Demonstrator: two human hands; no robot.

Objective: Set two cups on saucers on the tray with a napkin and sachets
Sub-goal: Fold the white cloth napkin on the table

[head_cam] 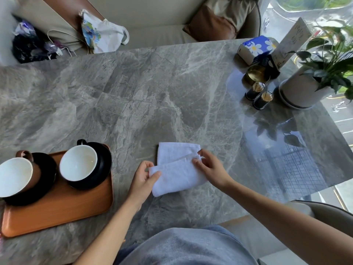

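A white cloth napkin point(177, 169) lies partly folded on the grey marble table point(145, 96), right of the tray. My left hand point(144, 178) pinches its near-left corner. My right hand point(210, 167) pinches the folded edge on its right side. At the left, an orange tray point(63, 211) holds two black saucers. A brown cup point(16, 175) with a white inside sits on the left saucer point(47, 169). A black cup point(79, 163) with a white inside sits on the right saucer point(105, 159). No sachets are visible.
At the back right stand a potted plant point(313, 81), two small dark shakers point(258, 95), a brass tin point(256, 73), a blue tissue pack point(256, 47) and a card stand point(292, 43). A sofa with bags point(103, 31) runs behind the table. A chair point(324, 211) is at my right.
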